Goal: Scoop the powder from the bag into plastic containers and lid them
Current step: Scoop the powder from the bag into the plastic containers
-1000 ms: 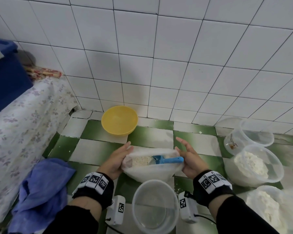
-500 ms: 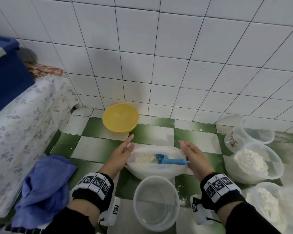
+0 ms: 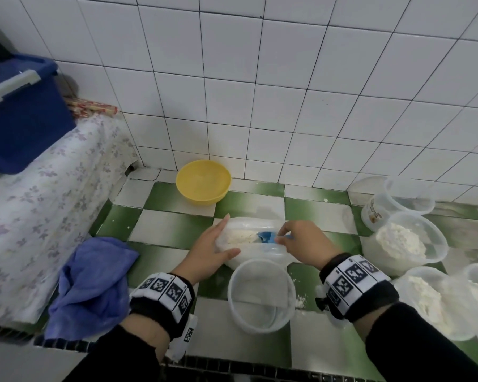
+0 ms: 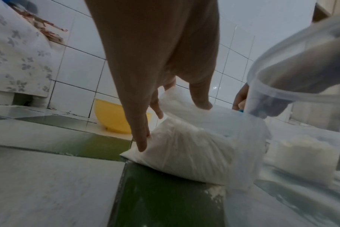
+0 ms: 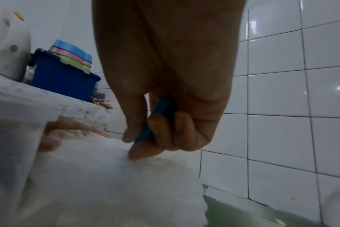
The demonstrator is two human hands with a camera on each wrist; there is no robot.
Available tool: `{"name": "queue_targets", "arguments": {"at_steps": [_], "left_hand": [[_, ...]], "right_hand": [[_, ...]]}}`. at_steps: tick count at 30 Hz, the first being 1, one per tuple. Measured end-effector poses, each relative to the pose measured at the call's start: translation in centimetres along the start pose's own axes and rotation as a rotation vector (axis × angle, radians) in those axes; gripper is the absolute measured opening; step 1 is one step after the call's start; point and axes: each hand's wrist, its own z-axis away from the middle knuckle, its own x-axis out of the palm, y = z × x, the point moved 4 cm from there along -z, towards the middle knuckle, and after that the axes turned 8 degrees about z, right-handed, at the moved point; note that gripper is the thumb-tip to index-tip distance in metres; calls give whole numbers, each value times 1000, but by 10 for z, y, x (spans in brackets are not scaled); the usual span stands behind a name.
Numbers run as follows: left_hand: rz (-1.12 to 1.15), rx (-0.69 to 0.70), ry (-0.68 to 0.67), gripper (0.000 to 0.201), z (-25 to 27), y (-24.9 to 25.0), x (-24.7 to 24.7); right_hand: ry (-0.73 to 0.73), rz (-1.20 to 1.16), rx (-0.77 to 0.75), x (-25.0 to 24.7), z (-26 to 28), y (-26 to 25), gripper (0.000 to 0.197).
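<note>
On green-and-white checkered tiles [image 3: 160, 232] we steady the clear plastic powder bag [image 3: 249, 253] with our flat, relaxed left hand [image 3: 209, 250]; our right hand [image 3: 305, 242] grips the blue plastic scoop [image 3: 265, 237] inside it, beside the empty clear container [image 3: 261, 295].

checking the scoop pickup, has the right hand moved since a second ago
Yes. The right hand was open against the bag's right edge; it has shifted left over the bag mouth and now pinches the blue scoop handle.
</note>
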Motion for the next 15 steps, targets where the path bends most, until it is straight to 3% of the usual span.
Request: {"name": "queue_targets", "arguments": {"at_steps": [3, 9, 15], "left_hand": [[-33, 12, 15, 80, 1, 1, 0], [-122, 30, 26, 80, 0, 0, 2], [-188, 37, 15, 84, 0, -3, 7]], "right_hand": [[60, 147, -67, -3, 4, -7, 20], [317, 458, -201, -29, 29, -11, 26], [213, 513, -166, -21, 30, -10, 29]]}}
